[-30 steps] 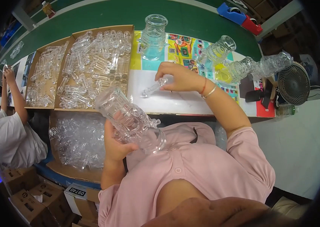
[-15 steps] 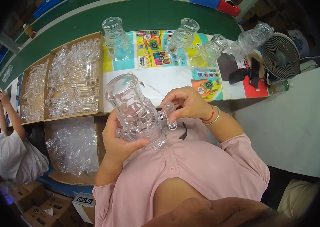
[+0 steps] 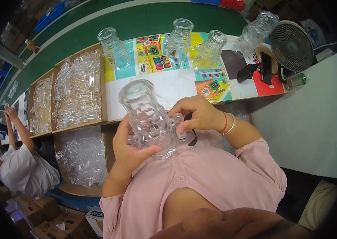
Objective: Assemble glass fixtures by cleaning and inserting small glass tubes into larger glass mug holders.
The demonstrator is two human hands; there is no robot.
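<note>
Left hand (image 3: 130, 147) palm hidden behind clear glass jar (image 3: 148, 119), fingers wrapped round its base. Right hand (image 3: 194, 114) pinches a small clear piece (image 3: 177, 118) at jar's side; contact indistinct. Jar tilted, at chest, below counter (image 3: 168, 85).

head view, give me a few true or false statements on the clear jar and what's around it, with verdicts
1. The left hand holds the clear ribbed jar by its side. True.
2. The right hand rests flat on the table. False: its fingers pinch a small clear part at the jar's side.
3. Four more clear jars stand on the table beyond the hands. True.
4. The cardboard trays on the left are filled with red caps. False: they hold small clear pieces.
5. A small fan sits at the table's right end. True.
</note>
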